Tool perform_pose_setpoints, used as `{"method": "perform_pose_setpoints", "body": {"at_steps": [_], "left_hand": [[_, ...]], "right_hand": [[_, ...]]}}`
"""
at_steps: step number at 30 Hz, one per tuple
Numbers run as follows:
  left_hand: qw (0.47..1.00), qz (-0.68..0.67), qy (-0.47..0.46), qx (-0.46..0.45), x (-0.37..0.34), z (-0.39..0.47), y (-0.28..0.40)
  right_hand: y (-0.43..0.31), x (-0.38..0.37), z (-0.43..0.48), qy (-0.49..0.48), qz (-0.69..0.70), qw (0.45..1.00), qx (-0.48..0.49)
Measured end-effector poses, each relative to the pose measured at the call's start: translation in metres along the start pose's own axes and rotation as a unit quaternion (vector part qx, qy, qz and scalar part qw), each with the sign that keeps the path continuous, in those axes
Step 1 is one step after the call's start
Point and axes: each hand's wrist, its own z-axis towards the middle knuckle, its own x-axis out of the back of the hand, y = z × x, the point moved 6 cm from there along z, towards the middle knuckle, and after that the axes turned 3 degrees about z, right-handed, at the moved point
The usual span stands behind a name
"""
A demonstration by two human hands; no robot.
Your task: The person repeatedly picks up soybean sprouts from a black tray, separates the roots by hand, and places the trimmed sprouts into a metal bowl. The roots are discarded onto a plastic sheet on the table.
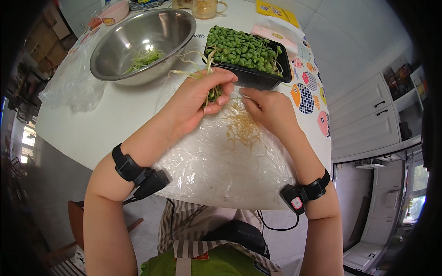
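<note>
My left hand (207, 89) is closed around a small bunch of green sprouts (214, 94). Their pale stems and root ends (193, 73) stick out above the thumb and back over the wrist. Close by on the right, my right hand (267, 107) has its thumb and index finger pinched together, with a thin pale strand at the fingertips. Beneath lies a tangle of trimmed brownish roots (243, 126) on a clear plastic sheet (207, 165). Just beyond the hands stands a black plastic tray (255, 77) densely filled with leafy sprouts (241, 48).
A stainless steel basin (103, 65) at the back left contains some cut sprouts (146, 58). A crumpled plastic bag (74, 81) lies left of it. Behind are a pink bowl (115, 13) and an amber glass mug (203, 9). A pink tissue pack (276, 36) sits behind the tray.
</note>
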Motion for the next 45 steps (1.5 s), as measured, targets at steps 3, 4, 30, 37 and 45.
{"method": "perform_pose_setpoints", "body": {"at_steps": [3, 4, 30, 37, 45], "left_hand": [[1.000, 0.004, -0.001, -0.004, 0.001, 0.000, 0.000], [1.000, 0.007, -0.004, -0.008, 0.001, 0.000, 0.000], [0.968, 0.033, -0.191, 0.156, -0.034, -0.016, -0.020], [0.967, 0.026, -0.190, 0.169, -0.035, -0.016, -0.024], [0.963, 0.036, -0.199, 0.180, -0.038, -0.019, -0.025]], "right_hand": [[0.002, -0.004, 0.002, -0.018, 0.003, 1.000, -0.007], [0.002, -0.002, 0.002, -0.007, 0.019, 1.000, 0.000], [0.014, 0.023, -0.017, -0.024, 0.769, 0.587, -0.254], [0.014, 0.024, -0.017, 0.029, 0.782, 0.564, -0.264], [0.005, 0.030, -0.018, -0.019, 0.758, 0.607, -0.236]]}}
